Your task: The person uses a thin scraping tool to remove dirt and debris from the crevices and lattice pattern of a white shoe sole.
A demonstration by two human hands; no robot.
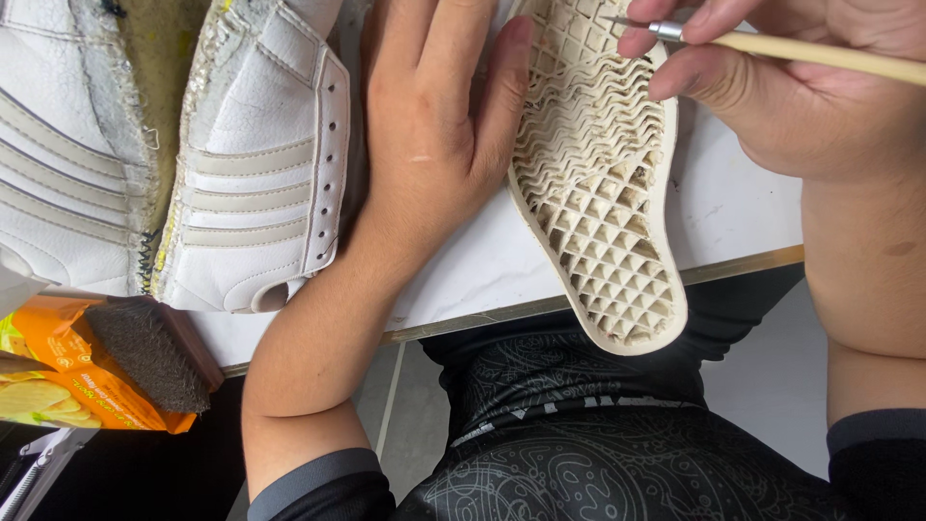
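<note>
Down near the body, the heel end of the shoe sole (pixel 603 193) juts out past the table (pixel 482 270) edge, hanging over the dark patterned shirt (pixel 579 453) with free room below it. The sole lies tread-side up on the white table, its diamond grid grimy, the toe end running up and out of view. The left hand (pixel 434 125) lies flat, palm down, fingers straight and together, its edge pressed along the sole's left rim; its grip is open, clasping nothing. To the left, just beside that hand, two white shoe uppers (pixel 193 154) lie close together, crowding that side. A dark bristle brush (pixel 149 352) rests on an orange snack packet (pixel 72 371) at the table's near left corner. Farther up, the right hand (pixel 801 87) has its grip closed on a thin wooden-handled tool (pixel 801 50), thumb and fingers pinched near the metal collar, the fine tip pointing left over the tread.
</note>
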